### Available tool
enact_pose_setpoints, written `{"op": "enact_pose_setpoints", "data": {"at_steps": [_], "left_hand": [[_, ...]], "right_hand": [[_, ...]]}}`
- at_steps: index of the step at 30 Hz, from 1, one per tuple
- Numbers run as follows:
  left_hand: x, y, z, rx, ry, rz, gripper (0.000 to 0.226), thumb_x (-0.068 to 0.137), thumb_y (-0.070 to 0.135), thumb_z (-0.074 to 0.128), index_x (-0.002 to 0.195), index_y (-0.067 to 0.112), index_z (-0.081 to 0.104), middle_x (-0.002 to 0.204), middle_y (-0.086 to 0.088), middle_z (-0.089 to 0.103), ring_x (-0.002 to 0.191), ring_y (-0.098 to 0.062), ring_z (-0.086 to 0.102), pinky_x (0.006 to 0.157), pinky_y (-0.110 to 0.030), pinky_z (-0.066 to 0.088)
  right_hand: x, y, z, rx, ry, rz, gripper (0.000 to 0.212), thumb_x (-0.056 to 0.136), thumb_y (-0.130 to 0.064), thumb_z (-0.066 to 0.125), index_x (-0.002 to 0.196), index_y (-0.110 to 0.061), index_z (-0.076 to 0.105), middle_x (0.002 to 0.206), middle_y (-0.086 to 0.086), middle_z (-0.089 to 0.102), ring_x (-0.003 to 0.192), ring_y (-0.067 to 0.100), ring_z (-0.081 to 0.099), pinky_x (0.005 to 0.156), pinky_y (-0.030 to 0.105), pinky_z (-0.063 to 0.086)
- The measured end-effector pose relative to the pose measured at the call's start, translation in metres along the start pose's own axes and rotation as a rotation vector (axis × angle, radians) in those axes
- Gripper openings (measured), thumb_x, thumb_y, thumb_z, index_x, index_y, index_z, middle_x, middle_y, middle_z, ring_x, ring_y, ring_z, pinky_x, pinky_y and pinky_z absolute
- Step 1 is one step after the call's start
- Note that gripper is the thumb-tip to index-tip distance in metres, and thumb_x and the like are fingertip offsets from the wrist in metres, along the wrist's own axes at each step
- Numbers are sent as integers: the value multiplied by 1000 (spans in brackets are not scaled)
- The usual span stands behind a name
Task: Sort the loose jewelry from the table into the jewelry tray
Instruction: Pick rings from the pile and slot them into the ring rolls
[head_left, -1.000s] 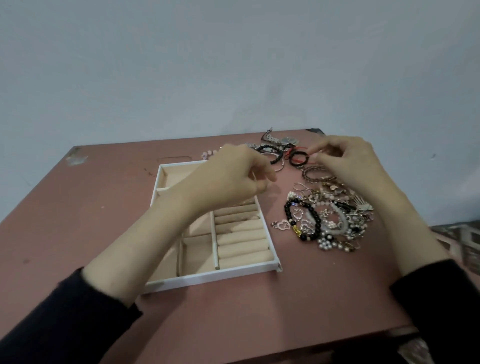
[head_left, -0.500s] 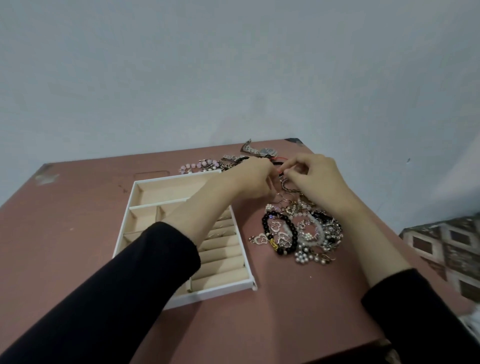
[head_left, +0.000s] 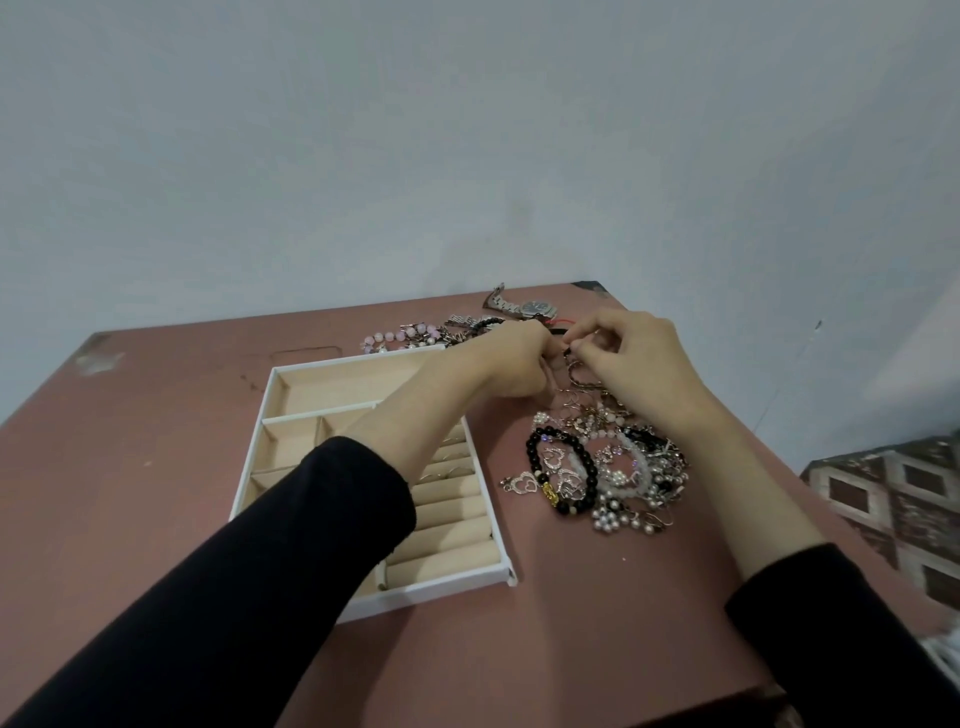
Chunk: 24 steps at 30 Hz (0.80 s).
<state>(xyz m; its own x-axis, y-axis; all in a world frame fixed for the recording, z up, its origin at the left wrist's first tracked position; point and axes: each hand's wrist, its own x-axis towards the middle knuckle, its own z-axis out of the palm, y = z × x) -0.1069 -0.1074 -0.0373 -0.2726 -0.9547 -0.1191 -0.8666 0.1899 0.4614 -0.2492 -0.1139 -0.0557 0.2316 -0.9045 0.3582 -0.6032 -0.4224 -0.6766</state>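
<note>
Left hand (head_left: 511, 358), right hand (head_left: 636, 353) on cord (head_left: 557, 329); rings (head_left: 441, 470) in jewelry tray (head_left: 358, 359)

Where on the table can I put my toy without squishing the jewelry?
Bare table lies left of the white tray and along the near edge below the jewelry pile. Crowded: right of the tray, and the far edge by the watch and pink beads.
</note>
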Motion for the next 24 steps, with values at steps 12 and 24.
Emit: {"op": "enact_pose_setpoints", "data": {"at_steps": [12, 24], "left_hand": [[4, 5, 2, 6, -11, -5, 16, 79, 16, 72, 74, 19, 57, 77, 1, 63, 79, -15, 60, 69, -24, 46], [-6, -8, 0, -163, 255, -4, 11, 74, 12, 75, 77, 14, 65, 60, 10, 57, 52, 3, 52, 45, -2, 35]], "right_hand": [[1, 3, -1, -1, 38, 18, 15, 86, -16, 56, 87, -22, 70, 58, -9, 51, 52, 3, 46, 52, 18, 34], [-1, 0, -4, 0, 30, 27, 12, 86, -14, 58, 87, -20, 69, 62, -9, 55, 52, 0, 53, 47, 11, 36]]}}
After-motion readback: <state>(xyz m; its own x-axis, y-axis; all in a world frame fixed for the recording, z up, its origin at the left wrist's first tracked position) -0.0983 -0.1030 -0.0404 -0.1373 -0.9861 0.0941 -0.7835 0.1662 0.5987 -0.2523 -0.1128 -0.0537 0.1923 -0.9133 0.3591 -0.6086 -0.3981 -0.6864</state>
